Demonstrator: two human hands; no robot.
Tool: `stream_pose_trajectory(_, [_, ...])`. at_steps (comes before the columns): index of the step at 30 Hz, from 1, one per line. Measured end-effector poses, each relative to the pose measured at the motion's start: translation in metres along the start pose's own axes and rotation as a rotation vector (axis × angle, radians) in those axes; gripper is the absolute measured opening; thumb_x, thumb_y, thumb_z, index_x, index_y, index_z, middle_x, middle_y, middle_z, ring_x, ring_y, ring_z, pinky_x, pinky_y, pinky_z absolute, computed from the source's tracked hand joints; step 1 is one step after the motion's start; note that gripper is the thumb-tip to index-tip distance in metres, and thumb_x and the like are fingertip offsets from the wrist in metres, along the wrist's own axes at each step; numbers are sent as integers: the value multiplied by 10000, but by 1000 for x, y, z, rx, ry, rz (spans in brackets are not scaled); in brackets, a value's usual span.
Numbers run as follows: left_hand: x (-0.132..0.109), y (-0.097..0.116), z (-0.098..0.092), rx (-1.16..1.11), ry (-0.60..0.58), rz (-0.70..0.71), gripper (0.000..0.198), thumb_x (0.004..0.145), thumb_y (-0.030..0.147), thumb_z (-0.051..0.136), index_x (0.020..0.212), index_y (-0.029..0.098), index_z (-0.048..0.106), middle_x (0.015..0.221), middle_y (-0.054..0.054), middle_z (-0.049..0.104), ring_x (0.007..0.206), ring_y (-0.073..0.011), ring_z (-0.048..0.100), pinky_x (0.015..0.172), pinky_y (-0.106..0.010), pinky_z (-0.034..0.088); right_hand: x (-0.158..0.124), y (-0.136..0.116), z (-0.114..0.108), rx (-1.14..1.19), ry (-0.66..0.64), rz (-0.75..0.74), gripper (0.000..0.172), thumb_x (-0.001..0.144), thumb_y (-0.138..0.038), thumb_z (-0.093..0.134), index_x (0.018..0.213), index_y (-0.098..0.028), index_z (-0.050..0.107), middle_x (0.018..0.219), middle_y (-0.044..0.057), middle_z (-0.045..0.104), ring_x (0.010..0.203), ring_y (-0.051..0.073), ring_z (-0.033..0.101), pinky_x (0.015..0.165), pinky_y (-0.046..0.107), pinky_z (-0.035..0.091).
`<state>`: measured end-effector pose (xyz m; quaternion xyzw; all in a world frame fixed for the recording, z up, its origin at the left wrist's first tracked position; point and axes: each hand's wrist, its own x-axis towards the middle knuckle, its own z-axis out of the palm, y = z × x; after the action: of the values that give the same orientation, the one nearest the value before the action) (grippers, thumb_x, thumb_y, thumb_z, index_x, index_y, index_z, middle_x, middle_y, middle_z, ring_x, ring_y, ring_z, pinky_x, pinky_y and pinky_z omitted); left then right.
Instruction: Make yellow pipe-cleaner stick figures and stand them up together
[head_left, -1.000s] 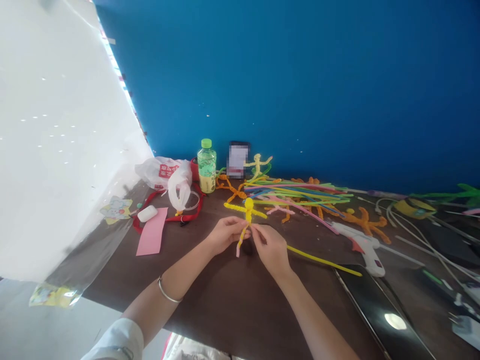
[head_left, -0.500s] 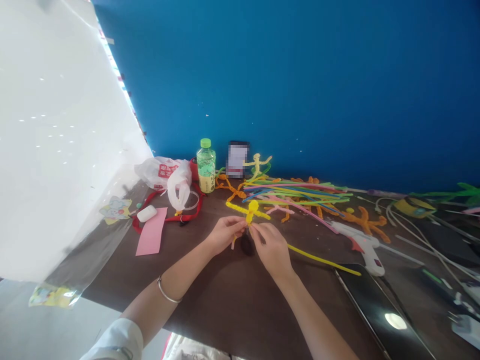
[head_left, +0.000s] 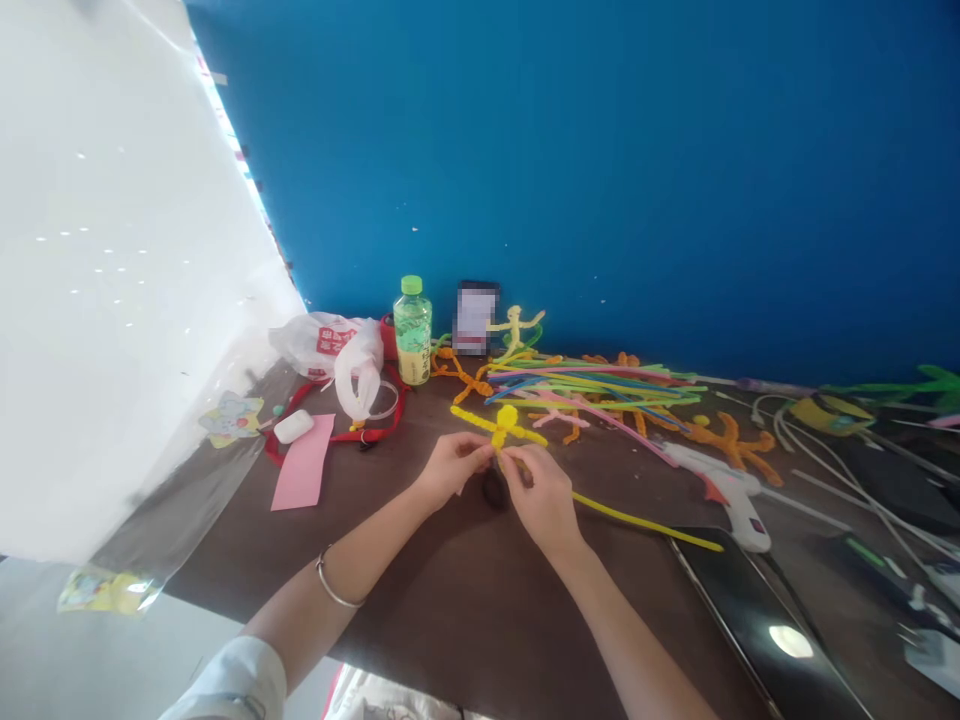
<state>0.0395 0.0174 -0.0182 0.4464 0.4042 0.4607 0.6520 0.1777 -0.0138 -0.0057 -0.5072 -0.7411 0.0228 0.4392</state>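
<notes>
A yellow pipe-cleaner figure [head_left: 502, 424] with a round head and outstretched arms stands just above my hands on the dark wooden table [head_left: 375, 560]. My left hand [head_left: 452, 469] and my right hand [head_left: 540, 497] pinch its lower body from either side, their fingertips close together. The figure's lower part is hidden by my fingers. A loose yellow pipe cleaner [head_left: 645, 522] runs from near my right hand toward the lower right. A small dark blob [head_left: 493, 490] lies on the table beneath my hands.
A heap of coloured pipe cleaners [head_left: 592, 385] lies beyond my hands, with a pale yellow figure [head_left: 514, 329] behind it. Around stand a green-capped bottle [head_left: 412, 332], a white glue gun [head_left: 724, 492], pink paper [head_left: 302, 462], a plastic bag [head_left: 330, 348] and a dark tablet [head_left: 757, 625].
The figure's lower leg with the pink tip, visible below my hands a second ago, is now out of sight. The figure has shifted slightly right, and my fingers have drawn closer around it.
</notes>
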Motion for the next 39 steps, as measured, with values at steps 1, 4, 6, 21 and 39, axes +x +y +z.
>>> stream_pose_trajectory(1, [1,0,0,-33,-14,-14,323,612,376,685,762,95,635,587,-1,541,552,-72,478,588,-235,395,0,1,-1,-12,-8,-28,111,834,-200,466,798,-182,569,738,41,597,710,153,566,674,269,456])
stream_pose_trajectory(4, [1,0,-1,-152,-83,-62,306,610,357,696,737,87,629,587,0,529,547,-59,471,592,-232,389,-2,5,-3,-76,-34,-146,142,838,-162,443,877,-173,579,795,64,613,773,166,571,718,283,456])
stream_pose_trajectory(6, [1,3,-1,-237,-140,-104,283,609,330,706,716,81,625,591,-1,520,549,-53,468,589,-226,381,-3,8,-5,-104,-48,-197,170,837,-152,442,925,-173,586,838,75,628,810,175,579,741,290,458])
stream_pose_trajectory(21, [-7,5,4,-617,-295,-189,147,661,190,680,654,76,588,562,2,485,497,-27,444,519,-166,375,2,-10,7,776,46,641,188,647,-343,666,693,-166,620,536,-11,573,430,97,477,409,227,376])
stream_pose_trajectory(39, [-5,12,-3,-517,-243,-225,132,664,191,668,757,113,617,762,-59,653,731,-143,612,848,-350,433,1,3,4,922,-72,732,214,572,-333,713,683,-164,645,469,-37,502,394,58,354,377,209,239])
